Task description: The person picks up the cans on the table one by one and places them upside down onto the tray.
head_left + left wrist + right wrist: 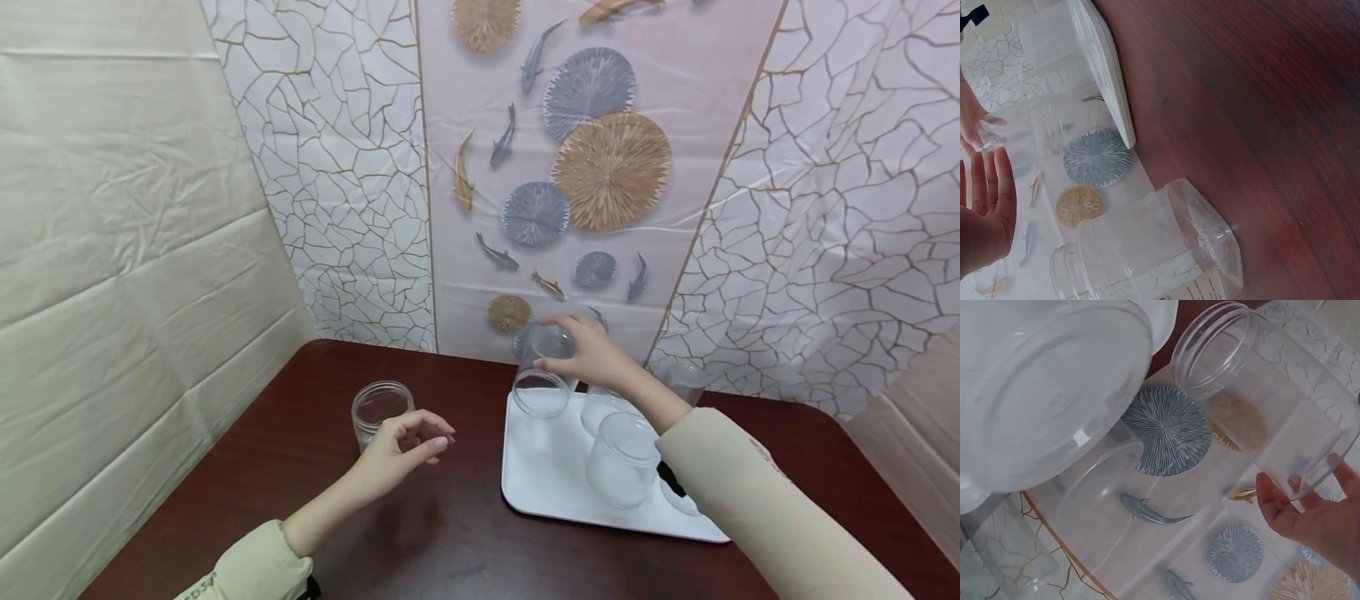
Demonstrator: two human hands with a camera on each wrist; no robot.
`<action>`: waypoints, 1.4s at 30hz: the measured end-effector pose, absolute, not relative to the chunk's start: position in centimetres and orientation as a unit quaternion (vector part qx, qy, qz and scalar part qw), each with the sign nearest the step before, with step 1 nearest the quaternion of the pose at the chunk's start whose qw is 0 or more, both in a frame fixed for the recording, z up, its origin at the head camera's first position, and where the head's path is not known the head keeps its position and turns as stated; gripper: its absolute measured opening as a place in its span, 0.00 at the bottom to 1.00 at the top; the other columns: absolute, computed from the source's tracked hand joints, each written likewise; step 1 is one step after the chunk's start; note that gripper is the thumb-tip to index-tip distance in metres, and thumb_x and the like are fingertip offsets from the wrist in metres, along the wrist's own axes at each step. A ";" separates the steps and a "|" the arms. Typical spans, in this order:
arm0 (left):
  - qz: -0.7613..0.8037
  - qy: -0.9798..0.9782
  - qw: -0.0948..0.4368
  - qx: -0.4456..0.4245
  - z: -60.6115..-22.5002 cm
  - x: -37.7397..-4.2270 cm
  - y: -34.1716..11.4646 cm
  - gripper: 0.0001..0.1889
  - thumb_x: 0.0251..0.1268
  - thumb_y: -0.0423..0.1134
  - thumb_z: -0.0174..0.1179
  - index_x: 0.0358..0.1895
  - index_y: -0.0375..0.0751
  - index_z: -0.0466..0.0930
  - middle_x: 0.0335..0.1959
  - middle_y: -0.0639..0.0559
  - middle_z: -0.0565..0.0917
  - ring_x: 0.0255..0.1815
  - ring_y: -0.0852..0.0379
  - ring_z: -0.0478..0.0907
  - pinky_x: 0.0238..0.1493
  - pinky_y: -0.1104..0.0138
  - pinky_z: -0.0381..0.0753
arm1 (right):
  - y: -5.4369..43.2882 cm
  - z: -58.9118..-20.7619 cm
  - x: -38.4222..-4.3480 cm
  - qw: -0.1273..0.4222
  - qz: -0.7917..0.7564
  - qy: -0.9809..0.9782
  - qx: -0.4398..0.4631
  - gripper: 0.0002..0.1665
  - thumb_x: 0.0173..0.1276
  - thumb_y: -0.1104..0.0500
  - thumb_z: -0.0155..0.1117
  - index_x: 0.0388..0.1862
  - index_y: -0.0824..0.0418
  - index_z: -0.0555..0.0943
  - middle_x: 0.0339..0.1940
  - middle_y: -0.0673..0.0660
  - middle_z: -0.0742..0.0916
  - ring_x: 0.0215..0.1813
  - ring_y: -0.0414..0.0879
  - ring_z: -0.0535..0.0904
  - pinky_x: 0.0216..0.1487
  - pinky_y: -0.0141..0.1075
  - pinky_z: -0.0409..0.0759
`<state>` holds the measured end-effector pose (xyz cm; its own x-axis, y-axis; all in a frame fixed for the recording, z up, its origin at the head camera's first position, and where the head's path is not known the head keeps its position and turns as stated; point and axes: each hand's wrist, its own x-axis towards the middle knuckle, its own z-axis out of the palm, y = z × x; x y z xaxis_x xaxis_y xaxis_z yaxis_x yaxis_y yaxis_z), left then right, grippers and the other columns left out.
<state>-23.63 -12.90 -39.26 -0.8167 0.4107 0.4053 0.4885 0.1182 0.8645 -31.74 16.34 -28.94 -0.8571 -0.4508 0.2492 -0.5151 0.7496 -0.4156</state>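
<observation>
My right hand [588,354] holds a clear plastic jar [542,385] by its base, above the back left corner of a white tray [543,467]. In the right wrist view, the threaded mouth of this jar [1216,353] points away from the fingers, towards the tray; whether it touches the tray I cannot tell. My left hand [397,454] hovers with relaxed fingers in front of another clear jar [381,408], which stands upright on the table, mouth up. The left wrist view shows this jar [1141,244] with a printed label, apart from the hand.
Several more clear jars stand on the tray, one near its front [624,462] and others partly behind my right forearm. The dark red-brown table [465,533] reaches back to a patterned wall covering [360,208]. A cream covering [135,250] hangs on the left.
</observation>
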 end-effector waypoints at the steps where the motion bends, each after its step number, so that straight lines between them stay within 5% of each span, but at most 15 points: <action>1: -0.593 -0.746 0.033 -0.301 -39.3 -23.7 -12.9 0.08 0.66 0.35 0.56 0.43 0.35 0.79 0.40 0.35 0.83 0.34 0.67 0.79 0.36 0.65 0.85 | 16.2 -29.0 -32.0 0.066 0.242 -0.933 0.258 0.37 0.61 0.51 0.66 0.65 0.64 0.68 0.66 0.68 0.71 0.67 0.66 0.63 0.64 0.61 0.63; 13: -0.596 -0.748 0.023 -0.291 -39.2 -23.6 -12.9 0.10 0.66 0.31 0.56 0.45 0.25 0.76 0.41 0.30 0.81 0.35 0.67 0.79 0.38 0.61 0.85 | 15.2 -30.2 -34.4 0.061 0.211 -0.946 0.237 0.37 0.58 0.51 0.68 0.63 0.66 0.69 0.61 0.72 0.74 0.63 0.68 0.67 0.62 0.62 0.65; 26: -0.597 -0.748 0.022 -0.291 -39.3 -23.6 -12.9 0.07 0.65 0.32 0.56 0.43 0.32 0.78 0.40 0.31 0.81 0.35 0.67 0.79 0.37 0.63 0.85 | 14.1 -31.4 -35.4 0.001 0.159 -0.965 0.206 0.38 0.58 0.49 0.68 0.62 0.67 0.69 0.61 0.67 0.77 0.63 0.63 0.70 0.64 0.53 0.69; 35: -0.599 -0.747 0.017 -0.289 -39.1 -23.4 -12.8 0.08 0.66 0.31 0.55 0.43 0.29 0.77 0.39 0.31 0.82 0.36 0.67 0.80 0.38 0.64 0.85 | 14.4 -32.3 -35.9 -0.074 0.151 -0.975 0.146 0.44 0.58 0.49 0.69 0.69 0.63 0.63 0.69 0.75 0.64 0.69 0.70 0.61 0.66 0.60 0.63; 42: -0.601 -0.748 0.015 -0.281 -39.2 -23.3 -12.9 0.09 0.66 0.31 0.55 0.44 0.27 0.76 0.39 0.31 0.82 0.37 0.66 0.81 0.39 0.60 0.85 | 14.1 -32.9 -36.3 -0.069 0.141 -0.978 0.139 0.44 0.57 0.48 0.70 0.68 0.63 0.64 0.67 0.74 0.66 0.68 0.69 0.63 0.65 0.59 0.65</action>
